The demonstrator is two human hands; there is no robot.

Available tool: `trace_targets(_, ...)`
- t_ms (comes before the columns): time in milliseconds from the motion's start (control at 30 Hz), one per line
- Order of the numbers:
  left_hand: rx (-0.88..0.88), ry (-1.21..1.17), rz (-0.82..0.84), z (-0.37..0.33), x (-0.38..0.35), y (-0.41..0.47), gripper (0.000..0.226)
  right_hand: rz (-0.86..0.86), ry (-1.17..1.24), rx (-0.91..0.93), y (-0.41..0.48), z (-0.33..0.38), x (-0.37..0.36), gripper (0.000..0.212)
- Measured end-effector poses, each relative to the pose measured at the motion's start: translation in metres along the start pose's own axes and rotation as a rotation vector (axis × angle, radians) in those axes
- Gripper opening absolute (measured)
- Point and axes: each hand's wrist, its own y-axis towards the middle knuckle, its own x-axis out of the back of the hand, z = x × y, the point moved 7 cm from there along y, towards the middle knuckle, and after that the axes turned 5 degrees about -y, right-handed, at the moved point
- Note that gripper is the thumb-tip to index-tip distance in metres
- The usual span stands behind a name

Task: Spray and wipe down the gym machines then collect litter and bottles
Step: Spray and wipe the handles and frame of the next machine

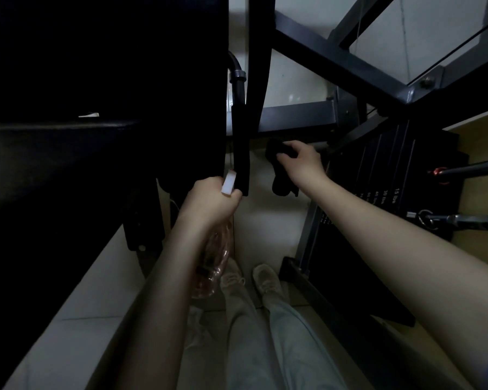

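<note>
My right hand grips the one black cloth, bunched on top with its tail hanging, at the near edge of the grey crossbar. The bar runs left to right just beyond my knuckles, so I judge the wipe should run sideways along it. My left hand, nearer me, is curled round the one spray bottle, nozzle up. One weight stack stands at right.

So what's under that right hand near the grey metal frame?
A black cloth, gripped by the right hand; its loose end hangs below. What the cloth itself covers cannot be seen.
</note>
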Motion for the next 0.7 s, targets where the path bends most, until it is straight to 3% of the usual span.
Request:
trace_targets(233, 0.083, -0.02, 0.064, 0.019, -0.014, -0.016, 0.018, 0.043, -0.009, -0.012, -0.009, -0.009, -0.009, 0.033)
trace_targets(433, 0.104, -0.019, 0.068, 0.02, -0.016, -0.022, 0.021, 0.061, 0.004, -0.014, -0.014, -0.016, -0.011, 0.029)
trace_targets(567, 0.06, -0.039, 0.033, 0.01, -0.005, -0.024, 0.019, 0.063, 0.031, -0.029, -0.017, -0.022, -0.01, 0.032)
trace_targets(700, -0.097, -0.079, -0.102, -0.026, 0.026, -0.024, 0.018, 0.068, 0.038, -0.038, -0.016, -0.024, -0.006, 0.033)
